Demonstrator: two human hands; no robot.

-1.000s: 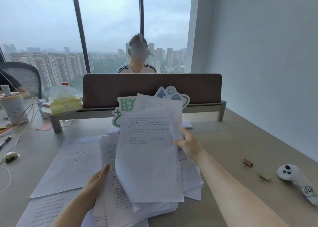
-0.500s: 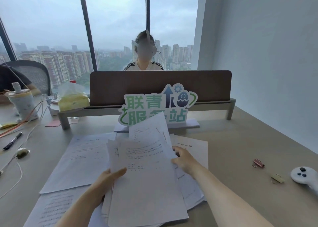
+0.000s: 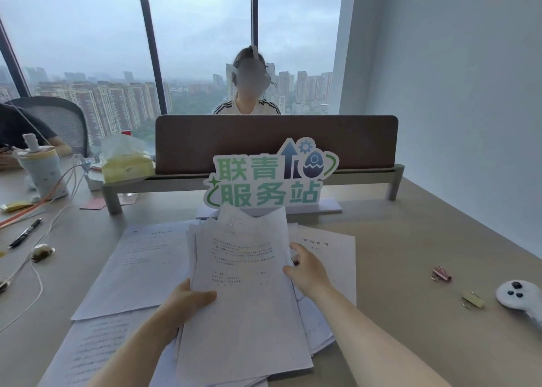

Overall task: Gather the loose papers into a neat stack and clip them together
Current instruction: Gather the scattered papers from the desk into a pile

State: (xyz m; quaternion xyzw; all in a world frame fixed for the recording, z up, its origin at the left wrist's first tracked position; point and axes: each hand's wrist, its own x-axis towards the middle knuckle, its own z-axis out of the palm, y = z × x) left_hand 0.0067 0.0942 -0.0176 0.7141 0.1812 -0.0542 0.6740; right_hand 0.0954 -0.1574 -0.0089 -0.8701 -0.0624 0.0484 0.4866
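Since a moment ago we have lowered the bundle of papers (image 3: 243,287) from upright toward the desk (image 3: 410,240), so the green sign (image 3: 269,175) shows whole again. Going left to right, two loose sheets (image 3: 146,266) lie flat beside our left hand (image 3: 187,301) — thumb curled over the bundle's left edge — while our right hand (image 3: 308,272) pinches its right edge, squaring it, we judge. One more sheet (image 3: 337,248) lies beyond, then two binder clips — pink (image 3: 441,273) and gold (image 3: 472,299) — waiting well apart.
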